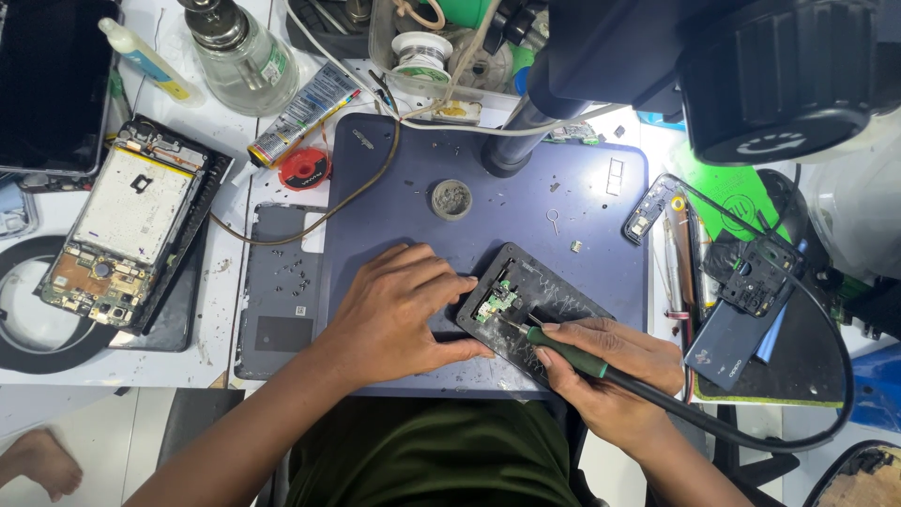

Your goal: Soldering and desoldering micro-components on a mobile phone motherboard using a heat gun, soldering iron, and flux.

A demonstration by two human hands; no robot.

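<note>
1. Where the work happens, a blue-grey mat point(413, 202) covers the middle of the white bench point(214, 282), with a dark microscope head point(751, 66) hanging over its far right corner.
2. Left of the mat: an opened phone point(127, 225), back off, its white inner plate and circuit boards showing.
3. On the near part of the mat lies a black phone frame point(554, 300), set at a slant, with a small green board point(497, 302) at its left end.
4. Left hand point(399, 314): flat, fingers stretched out and close together, gripping nothing; fingertips press on the left edge of the frame, just beside the green board.
5. Right hand point(610, 371): curled shut around a soldering iron point(568, 352) with a green grip, held like a pen. Its tip reaches the green board; its black cable point(826, 422) loops off to the right.
6. Far side of the mat: a small round tin point(451, 198) of grey paste, well apart from both hands.
7. Loose screws point(298, 277) lie scattered on a dark back cover left of the mat.
</note>
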